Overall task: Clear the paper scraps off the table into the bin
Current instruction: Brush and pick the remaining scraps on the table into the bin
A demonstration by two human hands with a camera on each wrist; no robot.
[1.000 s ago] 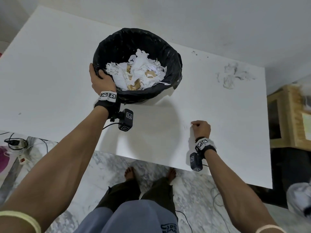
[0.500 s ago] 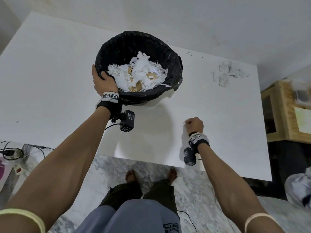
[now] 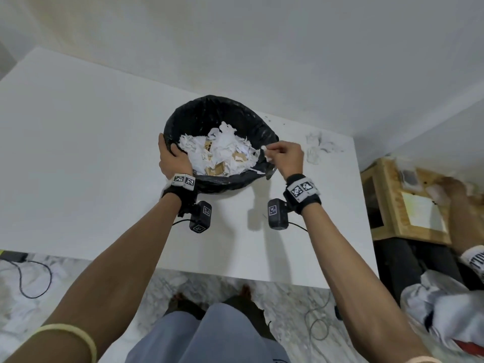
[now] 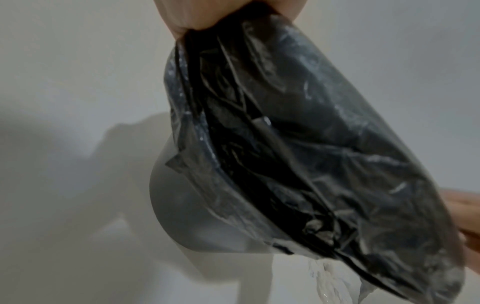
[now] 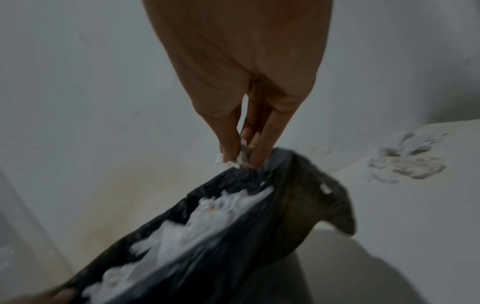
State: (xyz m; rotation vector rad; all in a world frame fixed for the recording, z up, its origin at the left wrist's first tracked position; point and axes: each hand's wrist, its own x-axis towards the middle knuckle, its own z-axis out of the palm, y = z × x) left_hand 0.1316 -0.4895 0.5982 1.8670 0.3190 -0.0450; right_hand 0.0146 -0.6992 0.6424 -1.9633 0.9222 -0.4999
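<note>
Lifting off the table (image 3: 104,153), my right hand (image 3: 288,158) now pinches a scrap (image 3: 266,153) over the bin (image 3: 220,116) my left hand (image 3: 171,161) grips — ready to drop.

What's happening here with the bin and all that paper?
A person is tidying paper scraps off a white table. Their left hand grips the rim of a black-lined bin, already partly full of torn paper. Their right hand pinches a small white scrap at the bin's rim. A few crumpled scraps lie on the table beyond it.
</note>
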